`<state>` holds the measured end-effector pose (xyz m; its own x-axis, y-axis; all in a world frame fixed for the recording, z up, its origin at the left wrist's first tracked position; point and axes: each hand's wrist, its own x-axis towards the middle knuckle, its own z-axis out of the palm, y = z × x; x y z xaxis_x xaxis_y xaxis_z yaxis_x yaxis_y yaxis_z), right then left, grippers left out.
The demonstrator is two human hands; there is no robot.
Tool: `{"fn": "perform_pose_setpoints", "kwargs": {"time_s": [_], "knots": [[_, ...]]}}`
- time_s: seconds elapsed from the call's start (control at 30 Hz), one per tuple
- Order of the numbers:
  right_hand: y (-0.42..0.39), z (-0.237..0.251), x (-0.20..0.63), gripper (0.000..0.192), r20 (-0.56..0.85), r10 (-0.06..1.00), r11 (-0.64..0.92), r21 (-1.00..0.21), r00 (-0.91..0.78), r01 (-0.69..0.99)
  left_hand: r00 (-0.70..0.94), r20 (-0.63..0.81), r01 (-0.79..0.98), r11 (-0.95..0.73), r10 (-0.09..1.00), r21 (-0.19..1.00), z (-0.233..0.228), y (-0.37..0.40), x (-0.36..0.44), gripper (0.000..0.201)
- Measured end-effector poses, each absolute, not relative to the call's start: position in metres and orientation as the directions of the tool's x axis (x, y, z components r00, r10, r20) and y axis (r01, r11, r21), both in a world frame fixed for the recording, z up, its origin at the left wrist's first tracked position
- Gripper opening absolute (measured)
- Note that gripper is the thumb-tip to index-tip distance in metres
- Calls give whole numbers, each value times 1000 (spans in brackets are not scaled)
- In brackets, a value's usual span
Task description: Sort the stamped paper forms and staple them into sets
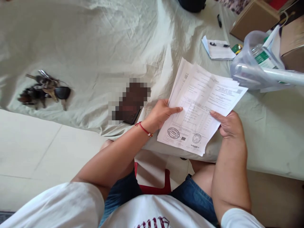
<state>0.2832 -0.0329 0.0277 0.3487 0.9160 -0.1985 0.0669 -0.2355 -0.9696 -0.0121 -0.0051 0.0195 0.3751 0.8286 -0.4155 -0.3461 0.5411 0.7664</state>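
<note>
A stack of printed papers (197, 110) with round and oval stamps near its lower edge is held up at the near edge of the cloth-covered surface. My left hand (162, 114) grips the stack's left side, thumb on top and fingers hidden beneath. On the right side my right hand (229, 123) pinches it the same way, thumb over the top sheet. Several sheets lie slightly fanned under the top one. Left of my left hand lies a dark, flat object, blurred out in part, that looks like a phone (133, 103).
A bunch of keys (46, 88) lies far left on the pale cloth (99, 41). At the right stands a translucent plastic container (244, 68) holding a bottle and a white roll. Behind the papers are a notepad (219, 52) with a pen on it and a cardboard box (255, 20).
</note>
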Motion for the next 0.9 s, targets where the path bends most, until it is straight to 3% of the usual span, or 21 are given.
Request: {"fn": "perform_pose_setpoints", "kwargs": {"time_s": [0.17,0.4,0.77,0.9], "knots": [[-32,17,296,63,-122,915,-184,-975,386,128,327,-474,-323,568,818,757,21,-1,-11,19],[-32,9,316,29,-18,900,-130,-965,436,228,281,-444,-317,519,851,794,22,-2,-11,5],[-27,15,321,34,71,818,-7,-991,571,133,351,-370,-338,485,860,807,18,-4,-14,38],[-24,18,315,42,88,781,24,-994,619,111,351,-361,-328,475,864,816,12,-3,-14,30]]}}
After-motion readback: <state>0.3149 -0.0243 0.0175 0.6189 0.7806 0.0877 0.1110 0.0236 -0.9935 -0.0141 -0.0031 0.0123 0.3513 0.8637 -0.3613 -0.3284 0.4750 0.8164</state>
